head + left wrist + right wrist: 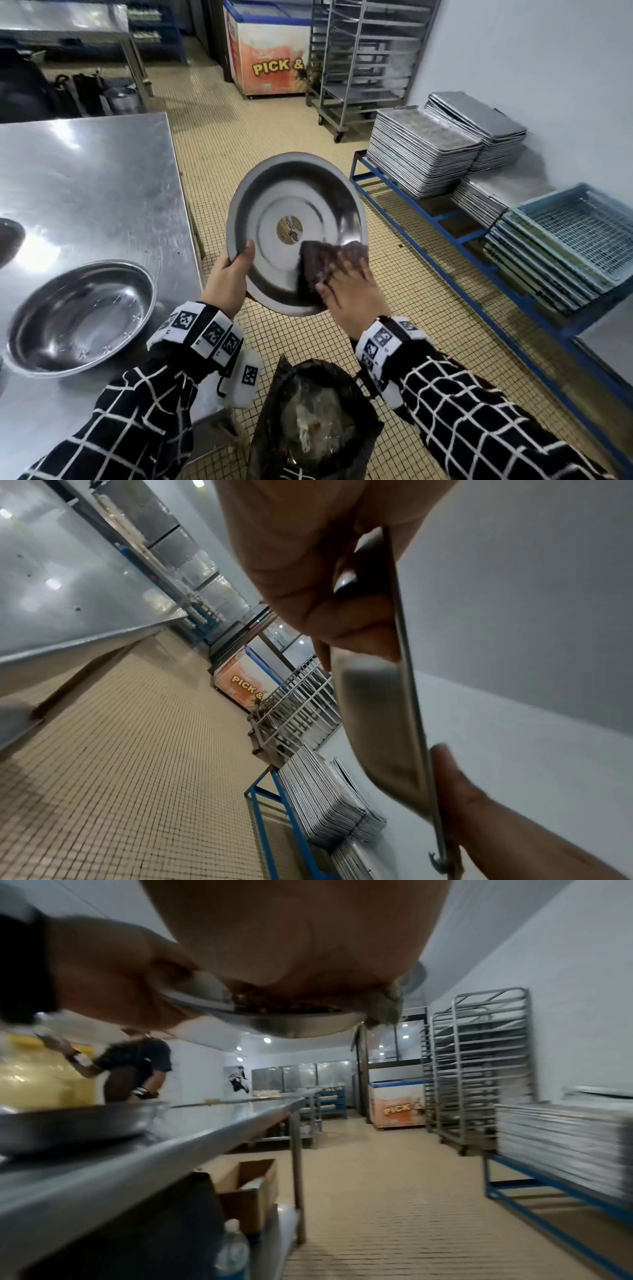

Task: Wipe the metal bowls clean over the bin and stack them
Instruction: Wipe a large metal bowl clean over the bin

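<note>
I hold a round metal bowl (294, 219) tilted toward me above the black-bagged bin (315, 428). My left hand (239, 267) grips its lower left rim, thumb inside; the left wrist view shows the bowl (369, 710) edge-on between thumb and fingers. My right hand (346, 277) presses a dark brown cloth (318, 263) flat against the bowl's lower right inside. In the right wrist view the cloth (383, 1007) drapes over the rim of the bowl (301, 1026). A second bowl (82, 318) sits on the steel table (102, 178); a third bowl (7, 240) shows at the left edge.
To the right, a blue floor rack (428, 212) carries stacks of metal trays (421, 154) and pale blue crates (575, 233). A wheeled tray trolley (359, 68) and a chest freezer (270, 65) stand at the back. Another person (137, 1066) works beyond the table.
</note>
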Action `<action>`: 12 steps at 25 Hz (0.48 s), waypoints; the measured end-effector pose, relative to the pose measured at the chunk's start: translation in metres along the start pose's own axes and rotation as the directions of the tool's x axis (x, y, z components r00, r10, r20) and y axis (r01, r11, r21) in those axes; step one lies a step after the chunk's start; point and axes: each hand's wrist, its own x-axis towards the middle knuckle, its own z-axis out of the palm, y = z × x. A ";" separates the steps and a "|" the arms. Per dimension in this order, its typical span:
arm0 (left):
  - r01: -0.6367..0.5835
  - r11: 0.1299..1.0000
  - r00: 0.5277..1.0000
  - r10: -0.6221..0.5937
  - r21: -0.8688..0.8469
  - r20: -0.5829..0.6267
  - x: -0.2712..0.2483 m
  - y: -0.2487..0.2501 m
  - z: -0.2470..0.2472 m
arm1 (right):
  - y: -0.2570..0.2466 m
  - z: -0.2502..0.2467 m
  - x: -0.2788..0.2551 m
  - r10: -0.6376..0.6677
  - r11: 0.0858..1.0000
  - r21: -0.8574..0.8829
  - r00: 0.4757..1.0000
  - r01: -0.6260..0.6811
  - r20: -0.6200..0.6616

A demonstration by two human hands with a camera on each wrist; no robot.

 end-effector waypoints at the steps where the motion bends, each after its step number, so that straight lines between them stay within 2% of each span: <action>1: -0.027 0.999 1.000 0.026 0.019 0.016 -0.001 0.000 0.002 | 0.010 -0.003 0.004 0.059 0.998 -0.022 0.998 -0.059 -0.009; 3: -0.063 0.998 0.998 0.062 0.006 0.011 -0.006 0.005 0.008 | 0.015 -0.008 0.009 0.117 0.993 -0.008 0.992 -0.118 -0.054; 5: -0.104 0.995 0.994 0.104 0.005 -0.011 -0.005 0.007 0.010 | 0.003 -0.010 0.008 0.120 0.991 0.067 0.990 -0.115 -0.071; 7: -0.135 0.990 0.990 0.136 0.028 -0.030 -0.001 0.008 0.012 | -0.022 -0.004 0.001 0.086 0.973 0.220 0.993 -0.066 -0.086; 10: -0.192 0.980 0.979 0.195 0.053 -0.066 0.001 0.013 0.018 | -0.058 0.003 -0.014 0.072 0.859 0.509 0.972 0.054 -0.225; 12: -0.198 0.979 0.977 0.202 0.056 -0.070 -0.003 0.016 0.022 | -0.065 0.003 -0.019 0.088 0.828 0.552 0.951 0.095 -0.296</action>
